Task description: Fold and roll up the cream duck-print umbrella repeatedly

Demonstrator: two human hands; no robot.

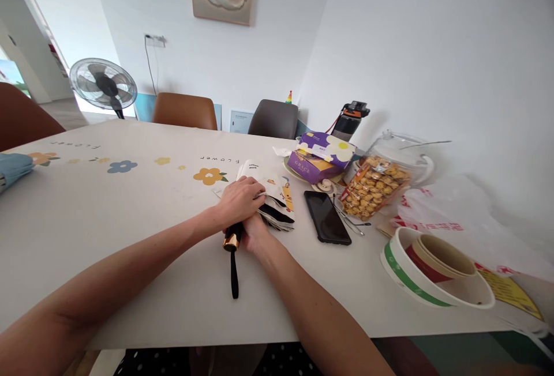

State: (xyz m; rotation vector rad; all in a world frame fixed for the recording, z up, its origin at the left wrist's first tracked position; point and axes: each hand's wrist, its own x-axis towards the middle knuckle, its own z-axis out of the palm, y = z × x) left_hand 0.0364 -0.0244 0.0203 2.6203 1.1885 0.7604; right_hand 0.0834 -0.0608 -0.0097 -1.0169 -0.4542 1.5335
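A folded umbrella [277, 191], white with a yellow duck print and black inside, lies on the table in front of me. Its black handle has a gold end, and a black wrist strap [234, 278] hangs toward me. My left hand [240, 198] lies across the top, fingers curled over the umbrella where the fabric meets the handle. Lower down, my right hand [254, 233] is closed around the handle, partly covered by my left hand; most of its fingers are hidden. A black phone [326, 217] lies just to the right of the umbrella.
Right of the phone stand a jar of snacks [376, 185], a purple box [318, 160], a dark bottle [348, 122], paper bowls [407, 272] and a plastic bag [459, 209]. A light-blue folded bundle [15, 171] sits at the left edge. Chairs and a fan [104, 85] stand beyond the table.
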